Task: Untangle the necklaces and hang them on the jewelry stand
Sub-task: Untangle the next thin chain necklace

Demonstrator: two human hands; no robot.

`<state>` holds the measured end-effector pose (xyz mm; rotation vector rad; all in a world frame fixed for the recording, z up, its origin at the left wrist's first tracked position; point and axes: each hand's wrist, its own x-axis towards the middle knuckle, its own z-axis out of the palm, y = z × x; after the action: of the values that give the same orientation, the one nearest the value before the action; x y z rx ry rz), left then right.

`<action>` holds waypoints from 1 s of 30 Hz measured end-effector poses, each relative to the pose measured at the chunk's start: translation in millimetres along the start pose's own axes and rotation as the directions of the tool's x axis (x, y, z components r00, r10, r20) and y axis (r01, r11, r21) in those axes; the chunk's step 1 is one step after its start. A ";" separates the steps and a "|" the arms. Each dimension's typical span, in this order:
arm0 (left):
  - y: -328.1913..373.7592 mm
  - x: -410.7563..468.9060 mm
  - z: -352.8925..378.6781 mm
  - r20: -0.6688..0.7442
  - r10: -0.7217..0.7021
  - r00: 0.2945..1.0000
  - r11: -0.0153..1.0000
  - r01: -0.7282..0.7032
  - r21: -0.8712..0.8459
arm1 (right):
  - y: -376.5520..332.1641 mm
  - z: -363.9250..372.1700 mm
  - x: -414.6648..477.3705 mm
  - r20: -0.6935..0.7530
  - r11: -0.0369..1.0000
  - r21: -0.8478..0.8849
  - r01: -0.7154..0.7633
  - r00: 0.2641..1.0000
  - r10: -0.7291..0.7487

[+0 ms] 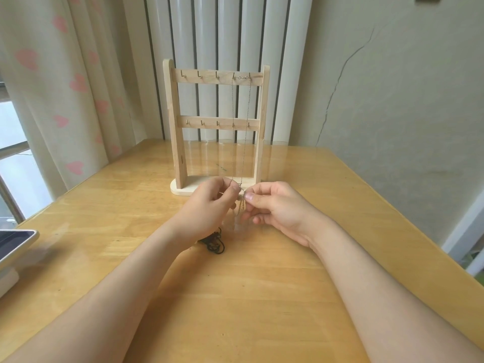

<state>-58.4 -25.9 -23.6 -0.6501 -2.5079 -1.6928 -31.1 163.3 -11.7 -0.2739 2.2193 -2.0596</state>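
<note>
**One chain hung, tangle still in hand**

On the table (110,205) a black cord necklace (213,243) lies heaped by the left wrist, not yet hung. The left hand (207,205) pinches fine silver strands (240,205) before the jewelry stand (172,127). A thin silver chain (247,113) drops from the two rightmost top hooks (234,75) to the fingers, possibly joined to those strands. The right hand (277,208) pinches them opposite.

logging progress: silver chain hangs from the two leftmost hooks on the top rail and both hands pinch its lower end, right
No: the head view shows the silver chain on the two rightmost hooks of the top rail. The left hand and right hand do pinch its lower end.
</note>
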 end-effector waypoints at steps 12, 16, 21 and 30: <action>3.3 -8.3 7.1 0.039 0.212 0.976 0.912 -0.212 0.350 | -3.2 10.3 4.5 0.017 0.978 0.209 0.008 1.000 -0.012; -1.3 -7.2 9.8 0.104 0.217 0.971 0.858 -0.240 0.453 | -5.8 8.5 5.4 0.001 0.965 0.261 -0.034 0.999 0.035; 5.1 -7.4 12.5 -0.086 0.079 0.993 0.953 -0.050 0.300 | -5.4 3.3 4.4 -0.006 0.972 0.217 -0.084 0.996 0.087; 10.0 -0.2 7.2 -0.025 -0.261 0.965 0.834 0.212 -0.510 | -6.6 4.1 2.0 -0.078 0.955 0.284 -0.084 0.991 0.110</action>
<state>-53.1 -16.4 -17.8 -0.2653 -2.1509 -2.4431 -31.8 158.5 -5.3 -0.0437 1.9073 -2.3372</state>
